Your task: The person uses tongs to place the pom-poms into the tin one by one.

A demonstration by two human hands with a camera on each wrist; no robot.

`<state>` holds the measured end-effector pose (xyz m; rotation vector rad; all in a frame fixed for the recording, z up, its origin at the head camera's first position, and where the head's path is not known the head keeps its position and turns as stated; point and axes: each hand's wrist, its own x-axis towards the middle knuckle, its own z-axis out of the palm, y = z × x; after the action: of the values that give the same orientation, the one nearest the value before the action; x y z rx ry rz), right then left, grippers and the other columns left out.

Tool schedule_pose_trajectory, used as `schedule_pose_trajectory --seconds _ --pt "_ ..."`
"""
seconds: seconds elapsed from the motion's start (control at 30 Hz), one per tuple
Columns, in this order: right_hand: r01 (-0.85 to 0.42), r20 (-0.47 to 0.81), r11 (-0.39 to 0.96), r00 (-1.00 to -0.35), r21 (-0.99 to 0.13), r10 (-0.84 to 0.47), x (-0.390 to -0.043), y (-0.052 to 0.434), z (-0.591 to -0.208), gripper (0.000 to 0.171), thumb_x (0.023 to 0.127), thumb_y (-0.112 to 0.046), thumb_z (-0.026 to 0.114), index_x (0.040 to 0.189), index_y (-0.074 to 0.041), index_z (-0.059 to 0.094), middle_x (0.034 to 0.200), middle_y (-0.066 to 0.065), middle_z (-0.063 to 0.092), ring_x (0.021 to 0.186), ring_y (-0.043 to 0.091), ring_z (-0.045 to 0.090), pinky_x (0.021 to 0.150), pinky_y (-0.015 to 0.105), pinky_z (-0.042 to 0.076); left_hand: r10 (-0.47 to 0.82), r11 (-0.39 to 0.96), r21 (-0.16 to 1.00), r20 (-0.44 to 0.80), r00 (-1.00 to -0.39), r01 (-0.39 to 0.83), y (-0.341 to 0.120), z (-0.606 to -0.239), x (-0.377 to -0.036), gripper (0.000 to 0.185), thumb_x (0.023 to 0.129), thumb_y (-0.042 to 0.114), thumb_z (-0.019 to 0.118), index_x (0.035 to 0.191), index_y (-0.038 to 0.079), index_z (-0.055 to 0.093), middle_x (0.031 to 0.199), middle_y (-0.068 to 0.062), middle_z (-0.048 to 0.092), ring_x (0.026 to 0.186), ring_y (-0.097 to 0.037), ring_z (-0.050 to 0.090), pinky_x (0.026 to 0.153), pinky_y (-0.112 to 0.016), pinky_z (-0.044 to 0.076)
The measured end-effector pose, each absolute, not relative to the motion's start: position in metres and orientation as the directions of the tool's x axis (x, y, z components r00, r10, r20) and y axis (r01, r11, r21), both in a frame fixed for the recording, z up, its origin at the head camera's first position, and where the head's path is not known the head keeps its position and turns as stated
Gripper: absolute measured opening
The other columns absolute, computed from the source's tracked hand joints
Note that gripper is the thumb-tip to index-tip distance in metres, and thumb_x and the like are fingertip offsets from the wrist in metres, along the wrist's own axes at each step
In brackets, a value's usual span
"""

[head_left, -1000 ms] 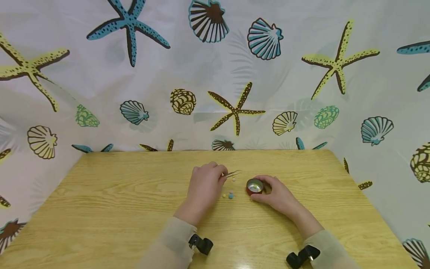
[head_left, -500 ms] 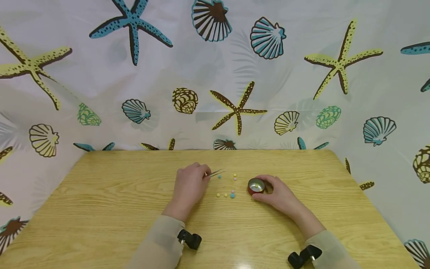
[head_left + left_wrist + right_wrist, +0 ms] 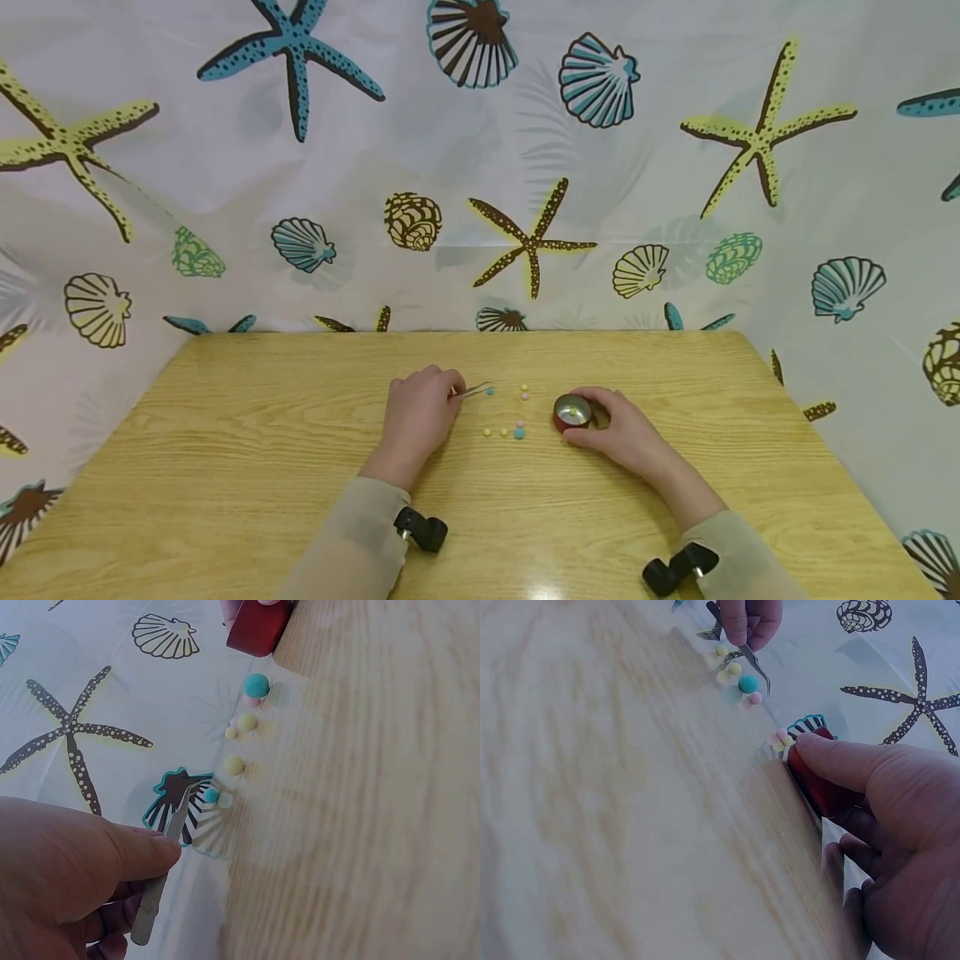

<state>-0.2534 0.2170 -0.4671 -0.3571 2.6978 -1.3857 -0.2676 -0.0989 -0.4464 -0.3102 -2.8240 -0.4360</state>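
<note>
My left hand [image 3: 418,414] pinches a pair of tweezers [image 3: 166,859]: thumb on top, fingers [image 3: 112,919] curled under the shaft, clamped on it. The tweezer tips rest at a small teal ball [image 3: 211,796] lying on the surface [image 3: 300,467]; from the pictures I cannot tell whether the tips grip it or only touch it. In the head view this ball [image 3: 490,391] sits just beyond the tips, toward the back edge.

My right hand [image 3: 624,435] is wrapped round a small red tin [image 3: 572,413], thumb on the near side and fingers [image 3: 870,851] curled against its wall, clamped on it. The tin stands upright on the surface, open end up, silver inside, with one pale yellow ball [image 3: 572,412] in it.

Between the two hands lie loose balls. A yellow one and a pink one [image 3: 524,393] sit close together behind, just left of the tin. In front runs a short row: two yellow balls [image 3: 495,432], then a pink one touching a larger teal one [image 3: 519,433].

Both forearms are in beige sleeves [image 3: 352,542], each with a black camera mount [image 3: 422,529] at the wrist. A cloth [image 3: 450,167] printed with starfish and shells hangs behind and beside the surface.
</note>
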Motion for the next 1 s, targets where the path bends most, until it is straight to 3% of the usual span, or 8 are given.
schedule_pose_trajectory --seconds 0.43,0.8,1.0 --pt "-0.165 0.025 0.566 -0.969 -0.808 -0.246 -0.2540 0.2172 -0.4671 0.065 0.095 -0.035 0.091 0.151 -0.013 0.065 0.147 0.014 0.063 0.144 0.041 0.052 0.120 0.065 0.036 0.166 0.935 0.259 0.280 -0.946 0.241 -0.1002 -0.4500 -0.2694 0.008 0.099 0.016 0.086 0.107 0.016 0.084 0.098 -0.005 0.074 0.088 -0.030 0.071 0.088 -0.058 0.052" --pt "-0.161 0.022 0.566 -0.969 -0.809 -0.245 -0.2539 0.2174 -0.4664 0.065 0.096 -0.034 0.090 0.152 -0.012 0.064 0.152 0.016 0.062 0.159 0.049 0.035 0.125 0.067 0.028 0.168 0.938 0.249 0.282 -0.945 0.241 -0.1025 -0.4540 -0.2706 0.007 0.099 0.017 0.087 0.105 0.017 0.083 0.094 -0.003 0.073 0.085 -0.028 0.070 0.083 -0.056 0.052" --pt "-0.161 0.021 0.558 -0.968 -0.814 -0.248 -0.2539 0.2175 -0.4665 0.065 0.096 -0.033 0.090 0.151 -0.013 0.064 0.150 0.016 0.062 0.153 0.045 0.044 0.123 0.066 0.032 0.168 0.936 0.255 0.282 -0.945 0.242 -0.1028 -0.4534 -0.2702 0.006 0.100 0.018 0.086 0.106 0.017 0.083 0.094 -0.003 0.072 0.084 -0.028 0.070 0.083 -0.056 0.052"
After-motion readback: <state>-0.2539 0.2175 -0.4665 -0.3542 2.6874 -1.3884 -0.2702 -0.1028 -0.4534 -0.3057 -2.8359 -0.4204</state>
